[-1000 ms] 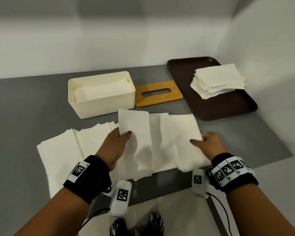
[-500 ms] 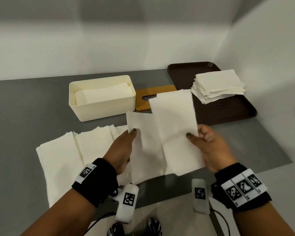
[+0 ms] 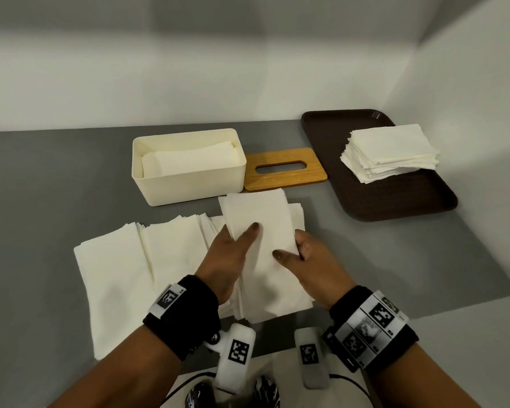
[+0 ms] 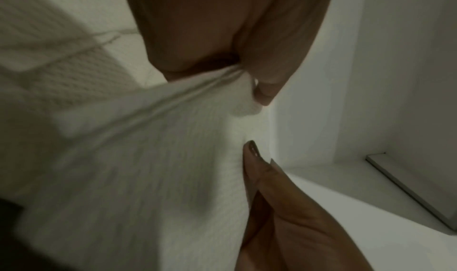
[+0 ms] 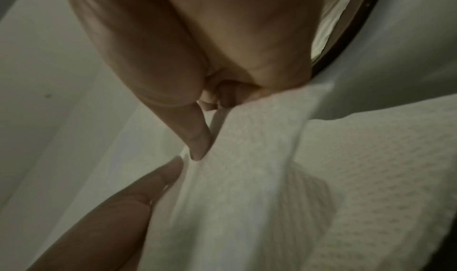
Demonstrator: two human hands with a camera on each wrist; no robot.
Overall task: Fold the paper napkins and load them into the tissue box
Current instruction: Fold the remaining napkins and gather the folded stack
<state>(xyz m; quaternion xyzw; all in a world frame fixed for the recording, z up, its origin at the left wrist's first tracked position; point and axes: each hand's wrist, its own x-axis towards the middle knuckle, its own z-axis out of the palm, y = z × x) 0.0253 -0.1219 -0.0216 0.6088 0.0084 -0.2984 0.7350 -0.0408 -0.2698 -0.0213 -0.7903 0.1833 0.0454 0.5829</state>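
While both hands pinched 1 folded napkin [image 3: 262, 248] above the surface | left hand [image 3: 227, 260], right hand [image 3: 312, 266] gripping | tissue box [image 3: 189, 172] partly loaded | tray stack [image 3: 390, 153] and spread napkins [image 3: 136, 269] remained.

A: Where's there room to move on that table [image 3: 42, 178]?

B: Whole left side is bare grey, wide open. Middle's tighter: the box [image 3: 189, 184] sits touching the lid [image 3: 286, 178], and the tray [image 3: 395, 201] with its stack [image 3: 392, 151] fills the right, close to the side wall.

A: And up front?

B: Napkins [image 3: 124, 275] are spread across the near part, both hands [image 3: 227, 260] [image 3: 315, 269] on the folded one [image 3: 262, 231]. There's a thin bare strip between napkins and box, and a gap between lid and tray.
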